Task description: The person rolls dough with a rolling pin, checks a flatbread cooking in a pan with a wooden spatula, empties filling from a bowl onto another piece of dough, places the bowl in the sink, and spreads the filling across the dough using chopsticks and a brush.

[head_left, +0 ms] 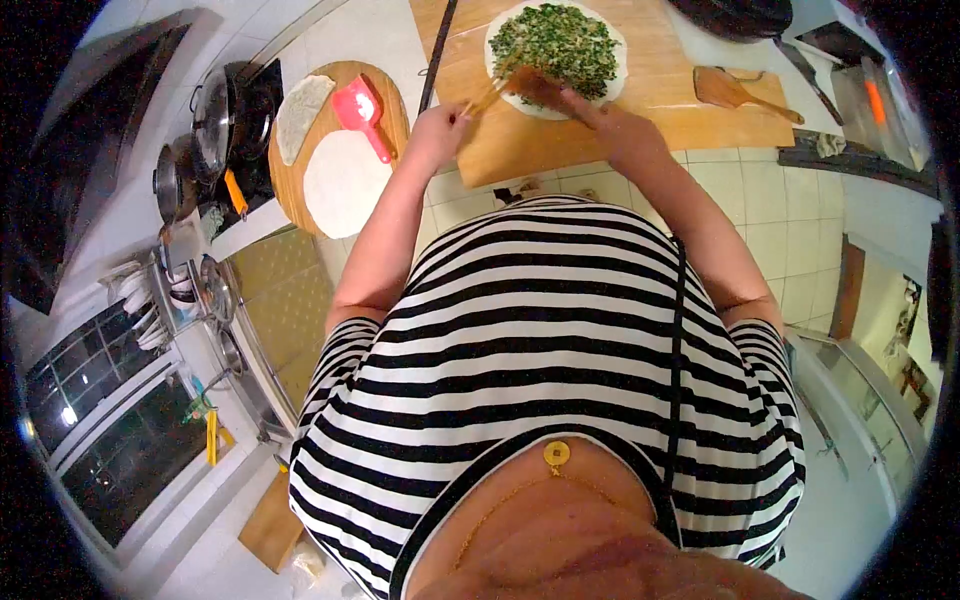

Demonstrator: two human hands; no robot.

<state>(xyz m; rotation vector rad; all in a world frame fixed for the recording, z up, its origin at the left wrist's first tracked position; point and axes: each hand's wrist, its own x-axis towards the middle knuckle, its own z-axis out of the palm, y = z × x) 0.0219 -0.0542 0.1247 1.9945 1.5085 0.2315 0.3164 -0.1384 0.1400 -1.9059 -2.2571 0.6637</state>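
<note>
A thin round of dough point(612, 92) lies on the large wooden board, with chopped green filling point(555, 45) spread over it. My left hand point(440, 138) is closed on a pair of chopsticks point(486, 98), which point toward the dough's near left edge. In my right hand point(630, 135) is a brown wooden spatula point(538, 86); its blade rests over the near part of the filling and meets the chopstick tips. Whether blade and chopsticks touch I cannot tell.
Left of the large board point(520, 155), a round board point(288, 190) carries a folded dough piece point(303, 112), a plain dough round point(348, 180) and a pink scoop point(360, 108). Beyond are black pans point(228, 125). Another wooden spatula point(722, 88) lies at right, near a dark pan point(735, 15).
</note>
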